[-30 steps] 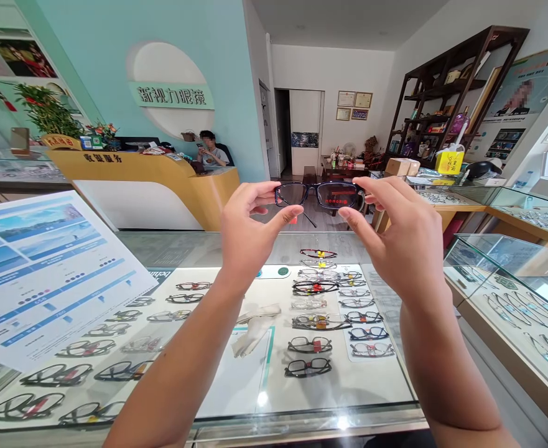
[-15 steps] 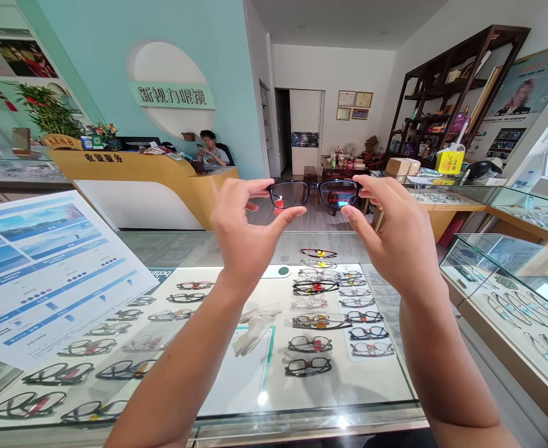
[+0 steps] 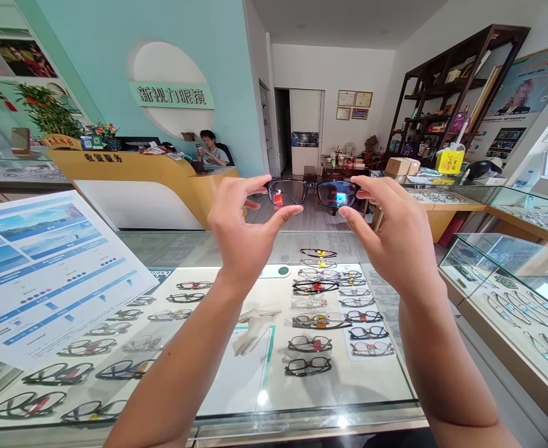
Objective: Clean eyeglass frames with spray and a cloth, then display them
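A pair of dark-framed eyeglasses (image 3: 311, 185) is held up in front of me, above the glass display counter (image 3: 236, 410). My left hand (image 3: 243, 224) pinches its left end between thumb and fingers. At the other end, my right hand (image 3: 385, 218) grips the frame the same way. A red tag shows at the left lens, and the right lens carries red lettering and a bright blue-white reflection. Below, several eyeglasses (image 3: 308, 366) lie in rows inside the counter. A light-coloured cloth (image 3: 255, 330) lies between the rows.
A printed sheet (image 3: 59, 267) with blue bands lies on the counter at the left. A second glass case (image 3: 511, 298) stands to the right. Beyond is a yellow cashier desk (image 3: 138, 177), where a person (image 3: 213, 151) sits. Dark shelves (image 3: 446, 93) rise at the back right.
The eyeglasses and both hands have shifted slightly left. The blue-white reflection on the right lens has grown, and the red tag has moved a little. Both hands keep their hold.
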Motion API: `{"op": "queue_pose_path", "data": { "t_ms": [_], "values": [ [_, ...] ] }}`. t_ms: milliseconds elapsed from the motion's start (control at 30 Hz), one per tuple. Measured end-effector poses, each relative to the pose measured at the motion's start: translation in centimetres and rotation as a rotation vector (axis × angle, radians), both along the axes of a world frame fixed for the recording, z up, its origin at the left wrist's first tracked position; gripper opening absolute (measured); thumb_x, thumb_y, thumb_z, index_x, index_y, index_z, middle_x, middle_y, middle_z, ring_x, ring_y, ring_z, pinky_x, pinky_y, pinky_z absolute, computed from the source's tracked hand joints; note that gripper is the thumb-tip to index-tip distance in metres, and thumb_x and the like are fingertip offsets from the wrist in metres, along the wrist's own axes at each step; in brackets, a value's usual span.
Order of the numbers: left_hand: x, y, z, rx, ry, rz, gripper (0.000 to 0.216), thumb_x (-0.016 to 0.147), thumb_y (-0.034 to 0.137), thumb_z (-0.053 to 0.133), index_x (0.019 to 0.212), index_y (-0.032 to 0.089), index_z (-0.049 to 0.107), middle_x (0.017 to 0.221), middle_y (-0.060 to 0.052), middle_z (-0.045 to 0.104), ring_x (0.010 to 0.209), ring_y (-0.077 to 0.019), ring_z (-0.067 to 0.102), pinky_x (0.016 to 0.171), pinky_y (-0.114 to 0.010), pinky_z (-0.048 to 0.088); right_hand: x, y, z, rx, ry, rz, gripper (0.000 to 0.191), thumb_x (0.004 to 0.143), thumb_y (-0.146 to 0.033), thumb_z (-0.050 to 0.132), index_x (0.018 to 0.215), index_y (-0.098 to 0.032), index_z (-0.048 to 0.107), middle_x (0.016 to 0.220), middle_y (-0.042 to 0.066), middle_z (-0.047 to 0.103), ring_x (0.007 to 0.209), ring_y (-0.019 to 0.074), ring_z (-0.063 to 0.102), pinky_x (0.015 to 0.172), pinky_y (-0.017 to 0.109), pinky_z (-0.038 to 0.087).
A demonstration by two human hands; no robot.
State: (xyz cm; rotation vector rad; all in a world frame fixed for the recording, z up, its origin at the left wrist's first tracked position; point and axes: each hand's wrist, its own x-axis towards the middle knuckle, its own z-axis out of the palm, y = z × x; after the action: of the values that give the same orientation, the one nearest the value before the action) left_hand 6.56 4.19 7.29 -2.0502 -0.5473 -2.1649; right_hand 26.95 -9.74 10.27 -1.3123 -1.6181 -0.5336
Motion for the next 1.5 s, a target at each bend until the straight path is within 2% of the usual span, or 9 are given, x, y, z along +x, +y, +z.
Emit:
{"op": "queue_pose_path", "data": {
  "t_ms": [300, 467, 667, 900, 1133, 1233, 1333, 1433, 1500],
  "values": [
    [-0.2, 1.3, 0.1, -0.022, 0.001, -0.074, 0.066, 0.075, 0.07, 0.092, 0.124, 0.028, 0.075, 0.112, -0.005, 0.073, 0.104, -0.0228, 0.073, 0.077, -0.037, 0.063, 0.0, 0.1, -0.1, 0.021, 0.096, 0.095, 0.032, 0.102, -0.035, 0.07, 0.133, -0.027, 0.073, 0.132, 0.011, 0.076, 0.119, 0.0304, 0.074, 0.103, 0.051, 0.063],
    [-0.5, 2.3, -0.5, 0.038, -0.016, 0.029, 0.072, 0.074, 0.076, 0.089, 0.127, 0.029, 0.073, 0.114, -0.007, 0.072, 0.111, -0.028, 0.07, 0.081, -0.042, 0.063, 0.5, 0.8, -0.3, -0.019, 0.282, 0.124, 0.035, 0.108, -0.05, 0.062, 0.127, -0.025, 0.077, 0.126, 0.011, 0.082, 0.108, 0.0275, 0.079, 0.096, 0.047, 0.064],
    [-0.3, 2.0, -1.0, 0.061, 0.0, 0.137, 0.072, 0.076, 0.078, 0.087, 0.129, 0.031, 0.072, 0.117, -0.008, 0.074, 0.111, -0.0297, 0.07, 0.083, -0.044, 0.063, 0.8, 1.2, -0.4, -0.015, 0.345, 0.153, 0.035, 0.108, -0.052, 0.062, 0.118, -0.023, 0.079, 0.113, 0.01, 0.084, 0.101, 0.025, 0.08, 0.093, 0.044, 0.064],
    [-0.1, 2.4, -0.3, -0.056, -0.011, -0.06, 0.073, 0.075, 0.081, 0.085, 0.125, 0.029, 0.073, 0.116, -0.007, 0.071, 0.111, -0.026, 0.072, 0.08, -0.039, 0.064, 0.1, 0.9, -0.3, 0.037, 0.366, 0.135, 0.027, 0.106, -0.047, 0.067, 0.106, -0.023, 0.079, 0.101, 0.007, 0.084, 0.09, 0.0222, 0.079, 0.079, 0.038, 0.065],
    [-0.1, 3.1, -0.6, -0.164, -0.016, -0.226, 0.067, 0.077, 0.075, 0.088, 0.126, 0.031, 0.074, 0.115, -0.006, 0.07, 0.109, -0.0233, 0.074, 0.08, -0.035, 0.064, -0.4, 0.4, -0.1, 0.033, 0.36, 0.106, 0.03, 0.104, -0.051, 0.068, 0.099, -0.024, 0.08, 0.094, 0.006, 0.083, 0.083, 0.0218, 0.077, 0.072, 0.035, 0.063],
    [0.1, 2.9, -0.9, -0.097, -0.028, -0.195, 0.068, 0.077, 0.075, 0.088, 0.128, 0.033, 0.073, 0.117, -0.007, 0.069, 0.113, -0.0255, 0.072, 0.081, -0.038, 0.064, -0.2, 0.5, 0.0, 0.028, 0.362, 0.112, 0.03, 0.103, -0.051, 0.069, 0.097, -0.024, 0.079, 0.093, 0.006, 0.082, 0.08, 0.021, 0.075, 0.072, 0.035, 0.062],
    [0.1, 2.9, -1.3, 0.004, -0.069, -0.097, 0.073, 0.076, 0.078, 0.087, 0.13, 0.033, 0.071, 0.12, -0.008, 0.069, 0.117, -0.0288, 0.069, 0.083, -0.042, 0.063, 0.0, 0.7, -0.1, 0.037, 0.362, 0.15, 0.027, 0.103, -0.048, 0.069, 0.098, -0.023, 0.078, 0.092, 0.005, 0.081, 0.081, 0.0204, 0.075, 0.075, 0.035, 0.062],
    [0.2, 3.0, -1.5, 0.006, -0.077, -0.011, 0.076, 0.073, 0.081, 0.087, 0.129, 0.032, 0.071, 0.12, -0.009, 0.069, 0.119, -0.0312, 0.069, 0.084, -0.044, 0.063, 0.2, 0.9, -0.1, 0.028, 0.369, 0.22, 0.024, 0.104, -0.045, 0.067, 0.1, -0.024, 0.077, 0.094, 0.005, 0.081, 0.085, 0.0205, 0.076, 0.077, 0.035, 0.063],
    [0.3, 2.9, -1.5, -0.011, -0.073, -0.016, 0.076, 0.073, 0.082, 0.086, 0.127, 0.031, 0.071, 0.12, -0.008, 0.07, 0.119, -0.0309, 0.069, 0.084, -0.045, 0.063, 0.3, 1.0, -0.1, 0.021, 0.384, 0.262, 0.024, 0.105, -0.045, 0.066, 0.101, -0.024, 0.077, 0.095, 0.005, 0.08, 0.086, 0.0207, 0.076, 0.077, 0.035, 0.063]
  ]
}}
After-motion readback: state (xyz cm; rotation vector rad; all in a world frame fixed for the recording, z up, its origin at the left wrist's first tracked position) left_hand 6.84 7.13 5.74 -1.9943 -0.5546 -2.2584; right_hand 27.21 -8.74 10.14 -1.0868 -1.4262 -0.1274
